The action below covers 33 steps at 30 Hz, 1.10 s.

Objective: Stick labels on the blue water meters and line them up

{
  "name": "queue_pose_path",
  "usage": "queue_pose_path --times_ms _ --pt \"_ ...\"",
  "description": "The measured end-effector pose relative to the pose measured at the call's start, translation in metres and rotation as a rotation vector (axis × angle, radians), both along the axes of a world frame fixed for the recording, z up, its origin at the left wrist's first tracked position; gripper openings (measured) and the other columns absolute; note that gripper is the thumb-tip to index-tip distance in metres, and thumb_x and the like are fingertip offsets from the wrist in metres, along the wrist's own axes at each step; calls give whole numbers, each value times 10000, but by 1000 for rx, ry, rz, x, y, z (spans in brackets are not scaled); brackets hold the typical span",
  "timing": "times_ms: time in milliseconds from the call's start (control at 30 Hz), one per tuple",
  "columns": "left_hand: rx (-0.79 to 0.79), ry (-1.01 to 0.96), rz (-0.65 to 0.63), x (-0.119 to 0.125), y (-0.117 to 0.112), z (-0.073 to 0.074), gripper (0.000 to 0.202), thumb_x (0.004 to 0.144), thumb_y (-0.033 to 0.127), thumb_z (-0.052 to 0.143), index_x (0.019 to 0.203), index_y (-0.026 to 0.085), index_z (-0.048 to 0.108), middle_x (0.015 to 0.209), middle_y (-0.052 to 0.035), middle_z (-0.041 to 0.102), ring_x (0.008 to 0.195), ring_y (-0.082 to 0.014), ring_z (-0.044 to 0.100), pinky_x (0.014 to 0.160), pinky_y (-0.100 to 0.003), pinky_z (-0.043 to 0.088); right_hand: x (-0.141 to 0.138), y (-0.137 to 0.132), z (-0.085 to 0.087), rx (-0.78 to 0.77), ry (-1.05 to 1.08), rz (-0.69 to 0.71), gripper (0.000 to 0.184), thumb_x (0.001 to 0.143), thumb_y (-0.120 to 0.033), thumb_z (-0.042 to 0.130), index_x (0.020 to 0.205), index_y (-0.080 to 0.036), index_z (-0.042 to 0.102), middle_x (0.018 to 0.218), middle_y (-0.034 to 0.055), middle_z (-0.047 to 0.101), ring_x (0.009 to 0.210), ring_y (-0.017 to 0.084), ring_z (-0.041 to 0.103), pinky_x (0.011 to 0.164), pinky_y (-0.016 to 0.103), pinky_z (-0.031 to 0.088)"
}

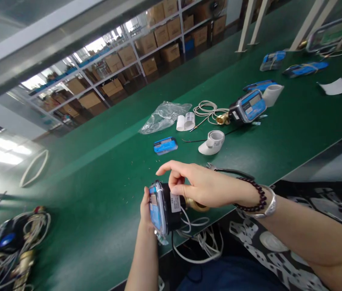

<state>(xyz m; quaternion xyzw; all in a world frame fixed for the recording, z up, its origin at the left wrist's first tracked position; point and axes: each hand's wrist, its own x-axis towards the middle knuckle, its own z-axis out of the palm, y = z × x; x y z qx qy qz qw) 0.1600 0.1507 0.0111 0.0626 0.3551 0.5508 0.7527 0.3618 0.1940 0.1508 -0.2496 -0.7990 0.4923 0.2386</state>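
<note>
My left hand (145,208) is closed round the far side of a meter (166,208) with a blue face, black housing and clear rim. The meter is tilted, its face turned left. A white printed label (175,203) sits on the side of its housing. Above that label is my right hand (189,182), index finger stretched out and the other fingers bent, the thumb touching the label's upper end. Part of the brass pipe fitting (197,205) shows below the right hand. White cable (210,242) hangs in loops from the meter over the table edge.
On the green table (98,194) lie a blue faceplate (165,145), label rolls (212,142), a plastic bag (165,117) and another meter (248,107) with coiled cable. A tool (231,171) lies behind my right wrist. Several cabled meters (7,246) are piled at left.
</note>
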Motion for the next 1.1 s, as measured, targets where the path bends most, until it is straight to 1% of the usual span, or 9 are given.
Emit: queue_pose_path --times_ms 167,300,367,467,567,700,867,1000,1100 --pt "1 -1 16 -1 1 0 466 942 418 353 876 108 695 828 -110 730 798 -239 692 805 -363 529 -4 -1 -1 34 -23 -17 361 822 -50 511 1162 -171 494 773 -20 618 716 136 570 659 242 421" --pt "12 2 44 -2 1 -3 434 939 408 378 830 118 683 764 -79 722 720 -201 685 745 -307 537 -6 1 -2 37 2 -59 356 827 -51 504 1161 -173 490 766 -22 618 698 134 567 639 238 414" --pt "19 9 61 -2 1 -4 419 939 394 388 791 128 676 720 -60 712 676 -188 675 700 -286 536 -7 1 -3 31 7 -43 363 819 -43 509 1156 -177 492 768 -24 619 708 135 569 646 238 415" --pt "38 23 97 0 2 -3 385 942 368 390 804 148 676 715 -35 703 666 -176 665 656 -267 526 -9 -2 -4 44 -3 5 374 817 -28 514 1160 -175 491 755 -33 615 699 129 564 646 232 410" --pt "63 41 128 2 3 0 391 957 336 351 823 166 677 735 -20 700 690 -164 658 658 -257 517 -12 -6 -4 83 -7 11 385 815 -8 522 1167 -161 489 738 -40 603 694 121 555 650 223 399" --pt "102 81 113 3 5 1 446 971 334 294 816 162 675 722 -30 690 697 -167 647 660 -266 509 -14 -8 -4 144 -17 -21 371 830 -12 523 1170 -155 489 745 -35 599 741 132 556 685 232 392" --pt "111 85 97 4 3 3 478 978 342 272 792 149 668 667 -28 673 639 -146 629 625 -240 490 -13 -9 -8 194 -20 -46 365 842 -25 519 1175 -170 486 770 -26 605 786 149 557 712 249 389" --pt "90 139 65 7 -1 11 491 989 309 242 833 105 660 774 -21 690 805 -172 653 749 -268 489 -12 -10 -10 204 -13 -72 338 856 -44 506 1166 -179 491 786 -17 609 799 156 560 716 260 394" --pt "67 179 88 11 -1 15 485 986 305 255 803 110 659 809 -11 693 896 -190 649 825 -286 480 -13 -11 -11 206 -14 -79 332 862 -53 504 1165 -189 493 799 -13 609 813 160 562 727 268 404"
